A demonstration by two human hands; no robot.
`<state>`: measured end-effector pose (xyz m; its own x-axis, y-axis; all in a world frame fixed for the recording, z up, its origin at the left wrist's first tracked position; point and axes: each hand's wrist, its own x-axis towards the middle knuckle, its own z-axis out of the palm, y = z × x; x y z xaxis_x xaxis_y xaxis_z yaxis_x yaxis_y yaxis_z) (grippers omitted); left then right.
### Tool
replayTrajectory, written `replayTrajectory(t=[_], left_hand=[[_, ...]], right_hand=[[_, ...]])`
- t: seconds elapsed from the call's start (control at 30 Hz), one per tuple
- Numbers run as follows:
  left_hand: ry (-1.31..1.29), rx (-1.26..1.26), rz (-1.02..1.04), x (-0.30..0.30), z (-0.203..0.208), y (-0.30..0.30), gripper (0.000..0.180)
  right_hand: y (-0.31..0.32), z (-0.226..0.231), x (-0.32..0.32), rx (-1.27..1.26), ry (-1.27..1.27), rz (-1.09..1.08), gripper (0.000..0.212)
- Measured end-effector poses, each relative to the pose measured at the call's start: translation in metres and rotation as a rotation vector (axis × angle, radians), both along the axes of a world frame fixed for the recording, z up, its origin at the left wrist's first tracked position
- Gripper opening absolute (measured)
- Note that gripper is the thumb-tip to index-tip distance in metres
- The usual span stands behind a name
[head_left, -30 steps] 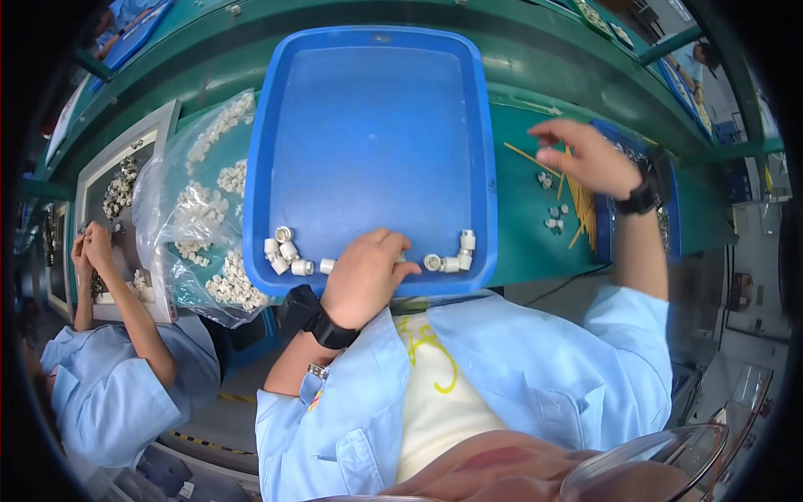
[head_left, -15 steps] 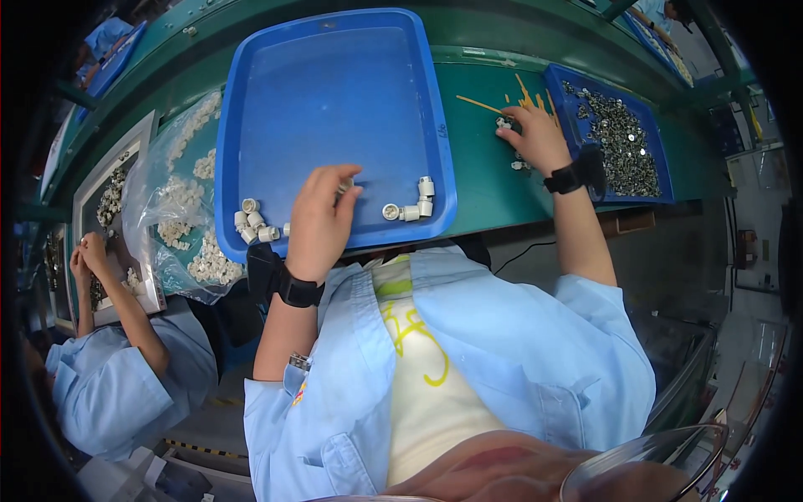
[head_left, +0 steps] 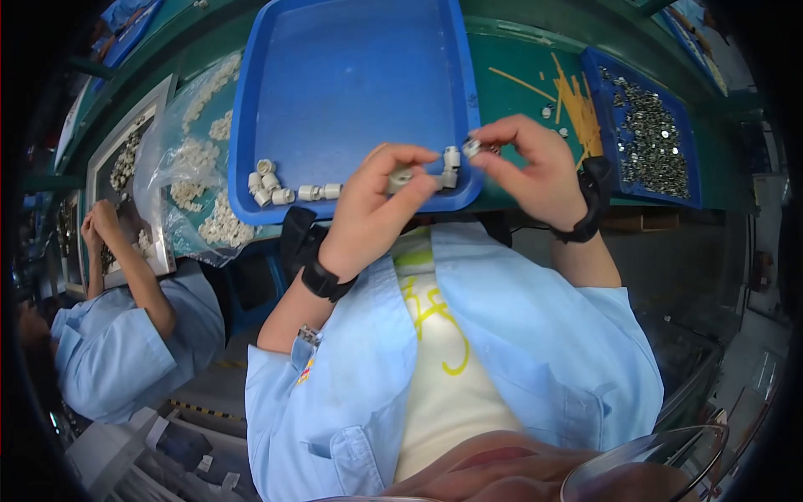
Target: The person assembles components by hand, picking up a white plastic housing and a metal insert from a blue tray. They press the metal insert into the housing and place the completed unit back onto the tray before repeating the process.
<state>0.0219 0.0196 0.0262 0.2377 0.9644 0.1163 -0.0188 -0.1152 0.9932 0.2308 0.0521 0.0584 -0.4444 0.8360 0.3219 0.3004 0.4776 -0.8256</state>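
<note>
My left hand is over the near side of the large blue tray, pinching a small white cylindrical fitting between thumb and fingers. To its right, just beyond the tray's right wall, my right hand grips a small shiny metal piece at its fingertips. The two hands are close but apart. White cylindrical fittings lie clustered in the tray's near left corner. Others line its near edge, and a few stand by the right wall, partly behind my left hand.
Right of the tray, thin wooden sticks and small metal pieces lie on the green bench. Beyond stands a blue bin of metal parts. On the left are a clear plastic bag of white parts and a co-worker's hands over a framed tray.
My right hand has come left from the sticks to the tray's right wall, carrying a metal piece. My left hand has shifted right with the white fitting. The whole view has shifted slightly.
</note>
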Motion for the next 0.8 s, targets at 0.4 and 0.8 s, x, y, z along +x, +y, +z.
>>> replayTrajectory(t=[0.4,0.8], left_hand=[[-0.394,-0.214,0.024,0.000,-0.001,-0.010,0.025],[-0.527,-0.141,0.063,0.002,-0.006,-0.010,0.028]], right_hand=[[-0.015,-0.011,-0.036,0.156,0.097,0.058,0.020],[-0.016,-0.017,-0.040,0.123,0.157,0.019,0.014]])
